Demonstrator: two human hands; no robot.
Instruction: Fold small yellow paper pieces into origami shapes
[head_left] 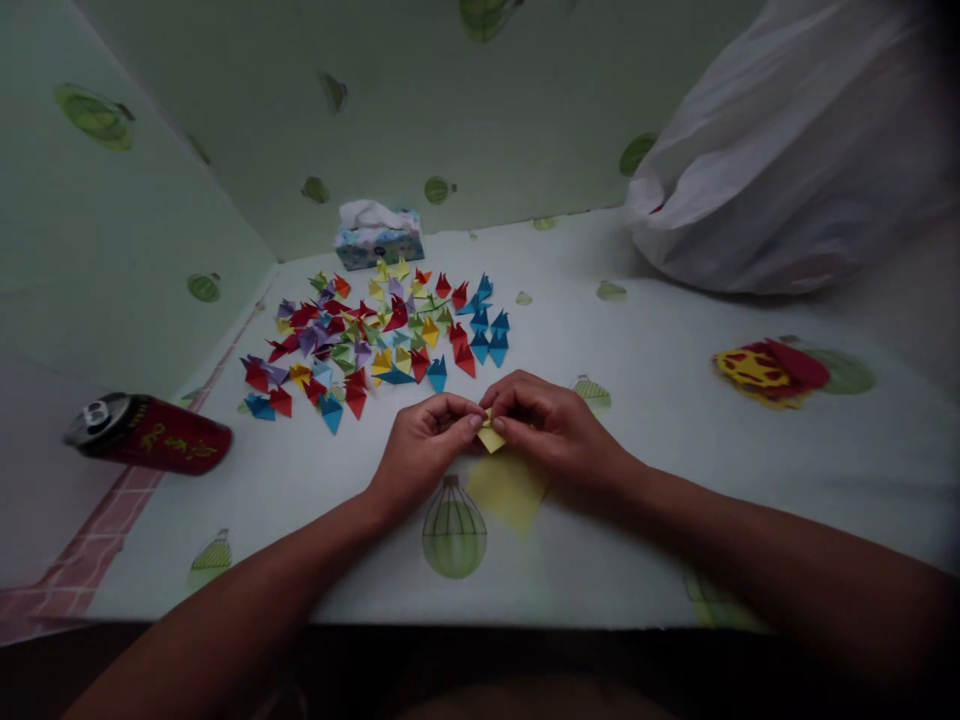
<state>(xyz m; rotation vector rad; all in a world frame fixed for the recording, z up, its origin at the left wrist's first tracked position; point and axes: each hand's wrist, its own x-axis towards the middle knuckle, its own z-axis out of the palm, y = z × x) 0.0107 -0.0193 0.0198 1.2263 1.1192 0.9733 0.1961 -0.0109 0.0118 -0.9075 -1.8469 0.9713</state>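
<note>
Between the fingertips of both hands is a small folded piece of yellow origami paper (491, 440). My left hand (427, 440) pinches its left side with thumb and forefinger. From the other side, my right hand (551, 425) pinches it in the same way, the fingertips of the two hands nearly meeting. Just below, a flat yellow paper sheet (510, 492) lies on the table, partly under my right hand. Beyond my hands spread many small folded paper cranes (352, 335) in red, blue, yellow, green, purple and orange.
A tissue box (380, 243) stands against the back wall. At the left is a dark red drink can (161, 435). A white plastic bag (787, 160) bulges at the back right, with a red and yellow item (772, 372) in front of it. The table's front edge (480, 624) runs near me.
</note>
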